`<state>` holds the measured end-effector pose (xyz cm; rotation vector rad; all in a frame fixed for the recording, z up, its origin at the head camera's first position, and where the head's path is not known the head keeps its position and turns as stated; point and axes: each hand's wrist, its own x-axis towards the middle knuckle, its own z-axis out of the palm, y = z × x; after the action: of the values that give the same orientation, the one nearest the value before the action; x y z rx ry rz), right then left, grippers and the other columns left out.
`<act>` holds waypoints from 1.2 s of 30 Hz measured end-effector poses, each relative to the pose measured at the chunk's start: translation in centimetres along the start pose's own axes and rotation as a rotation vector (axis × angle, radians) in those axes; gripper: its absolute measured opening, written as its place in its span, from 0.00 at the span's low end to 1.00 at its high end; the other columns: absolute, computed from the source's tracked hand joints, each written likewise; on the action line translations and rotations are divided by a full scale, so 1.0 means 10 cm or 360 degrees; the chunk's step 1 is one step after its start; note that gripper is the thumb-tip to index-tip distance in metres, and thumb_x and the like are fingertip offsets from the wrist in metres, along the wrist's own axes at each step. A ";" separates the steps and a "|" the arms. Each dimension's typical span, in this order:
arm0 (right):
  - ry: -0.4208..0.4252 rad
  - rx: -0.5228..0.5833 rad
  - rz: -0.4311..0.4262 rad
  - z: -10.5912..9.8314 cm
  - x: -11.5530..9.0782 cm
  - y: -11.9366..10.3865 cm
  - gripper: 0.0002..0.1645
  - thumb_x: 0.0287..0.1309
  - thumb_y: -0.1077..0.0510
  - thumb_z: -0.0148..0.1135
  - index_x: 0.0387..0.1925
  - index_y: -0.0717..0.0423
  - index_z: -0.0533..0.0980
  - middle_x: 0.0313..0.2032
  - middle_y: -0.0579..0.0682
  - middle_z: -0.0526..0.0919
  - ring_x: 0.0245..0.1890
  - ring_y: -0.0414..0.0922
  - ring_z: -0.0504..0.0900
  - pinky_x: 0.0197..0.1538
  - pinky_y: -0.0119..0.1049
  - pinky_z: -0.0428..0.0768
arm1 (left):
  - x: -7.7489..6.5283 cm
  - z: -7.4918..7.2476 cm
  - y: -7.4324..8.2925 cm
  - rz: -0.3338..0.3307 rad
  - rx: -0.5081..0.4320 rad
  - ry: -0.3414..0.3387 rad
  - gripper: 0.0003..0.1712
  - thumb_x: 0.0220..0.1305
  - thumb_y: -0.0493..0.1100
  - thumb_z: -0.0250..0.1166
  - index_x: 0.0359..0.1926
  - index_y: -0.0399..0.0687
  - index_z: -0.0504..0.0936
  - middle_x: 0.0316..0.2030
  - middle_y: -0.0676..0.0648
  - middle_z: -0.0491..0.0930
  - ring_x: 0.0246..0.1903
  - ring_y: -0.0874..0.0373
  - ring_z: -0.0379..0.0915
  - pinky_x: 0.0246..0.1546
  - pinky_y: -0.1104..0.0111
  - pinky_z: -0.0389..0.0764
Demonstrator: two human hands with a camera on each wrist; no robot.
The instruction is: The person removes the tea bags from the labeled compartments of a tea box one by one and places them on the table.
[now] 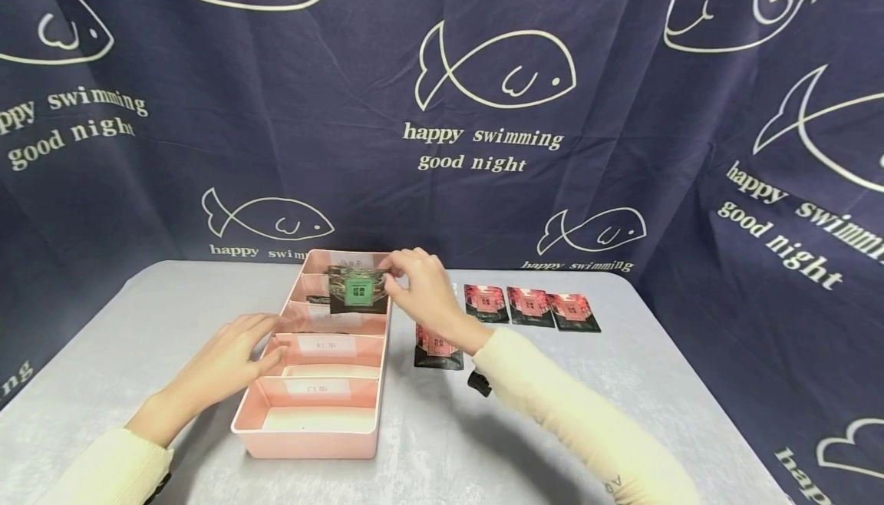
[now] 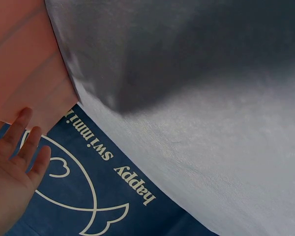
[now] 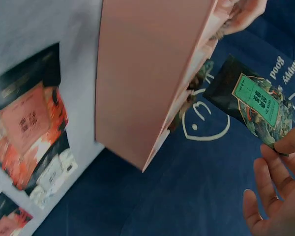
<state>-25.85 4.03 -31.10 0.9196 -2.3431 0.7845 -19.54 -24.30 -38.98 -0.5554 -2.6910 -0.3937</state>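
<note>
My right hand pinches a black tea sachet with a green label by one edge, thumb against fingers. It is held over the far compartments of a pink divided box; in the right wrist view the green-labelled sachet shows above the box's rim. Along the box's left rim lies my left hand, fingers extended and thumb near a front compartment. From the left wrist, that hand appears with spread fingers beside the pink side wall.
Right of the box, a red-labelled tea sachet lies partly under my right forearm. Farther right, three more red sachets lie in a row. Paper labels are stuck to the box's dividers. A dark blue fish-print curtain hangs behind the table.
</note>
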 end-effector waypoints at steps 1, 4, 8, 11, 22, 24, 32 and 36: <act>0.0004 -0.0001 0.0008 -0.03 -0.01 0.02 0.07 0.49 0.63 0.59 0.31 0.52 0.79 0.26 0.44 0.80 0.29 0.42 0.75 0.33 0.33 0.70 | 0.00 0.00 0.00 0.0002 0.0000 0.0002 0.24 0.56 0.49 0.61 0.49 0.38 0.76 0.48 0.39 0.77 0.51 0.40 0.70 0.53 0.47 0.68; 0.0012 0.0000 0.0037 -0.12 -0.05 0.11 0.06 0.49 0.64 0.59 0.31 0.53 0.80 0.26 0.46 0.81 0.29 0.43 0.76 0.34 0.36 0.73 | 0.00 0.00 0.00 0.0001 -0.0011 0.0001 0.24 0.56 0.48 0.61 0.49 0.38 0.76 0.48 0.39 0.77 0.51 0.40 0.70 0.53 0.47 0.68; 0.0021 -0.0002 0.0083 -0.22 -0.12 0.26 0.06 0.48 0.64 0.59 0.30 0.54 0.80 0.25 0.47 0.82 0.28 0.43 0.76 0.34 0.38 0.75 | 0.00 -0.01 0.00 0.0004 -0.0017 0.0003 0.23 0.55 0.48 0.61 0.49 0.38 0.76 0.48 0.39 0.77 0.51 0.41 0.70 0.53 0.48 0.68; 0.0020 -0.0018 0.0130 -0.29 -0.19 0.38 0.06 0.48 0.65 0.59 0.29 0.54 0.80 0.25 0.47 0.82 0.28 0.43 0.77 0.35 0.38 0.75 | 0.00 -0.01 0.01 0.0008 -0.0015 0.0003 0.24 0.55 0.48 0.61 0.49 0.38 0.76 0.47 0.39 0.77 0.51 0.40 0.70 0.53 0.48 0.68; -0.0038 0.0003 0.0345 -0.54 -0.43 0.75 0.07 0.47 0.65 0.59 0.30 0.56 0.80 0.22 0.46 0.81 0.25 0.42 0.78 0.30 0.35 0.74 | 0.00 -0.01 0.01 -0.0010 -0.0012 -0.0023 0.24 0.55 0.48 0.61 0.50 0.37 0.75 0.48 0.38 0.77 0.52 0.40 0.69 0.53 0.47 0.68; -0.0056 0.0002 0.0361 -0.57 -0.48 0.81 0.06 0.47 0.66 0.59 0.29 0.56 0.80 0.21 0.46 0.81 0.23 0.40 0.78 0.28 0.31 0.73 | 0.00 -0.01 0.00 -0.0008 -0.0008 -0.0021 0.24 0.55 0.48 0.61 0.50 0.37 0.75 0.48 0.38 0.77 0.51 0.40 0.69 0.53 0.47 0.68; -0.0128 0.0050 0.0413 -0.68 -0.69 1.03 0.05 0.46 0.67 0.60 0.28 0.59 0.79 0.21 0.47 0.81 0.19 0.37 0.73 0.22 0.26 0.71 | -0.01 -0.02 0.01 -0.0005 -0.0020 -0.0010 0.23 0.56 0.48 0.60 0.49 0.38 0.76 0.48 0.38 0.77 0.51 0.40 0.70 0.53 0.47 0.68; -0.0197 0.0073 0.0464 -0.71 -0.80 1.14 0.06 0.46 0.68 0.59 0.28 0.59 0.79 0.22 0.48 0.82 0.21 0.36 0.74 0.24 0.26 0.73 | -0.01 -0.02 0.01 -0.0003 -0.0020 -0.0010 0.23 0.56 0.48 0.60 0.49 0.38 0.76 0.48 0.39 0.77 0.51 0.40 0.70 0.53 0.48 0.68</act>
<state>-27.28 19.12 -34.74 0.6683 -2.6153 0.9212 -19.37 -24.35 -38.83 -0.5589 -2.6966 -0.4104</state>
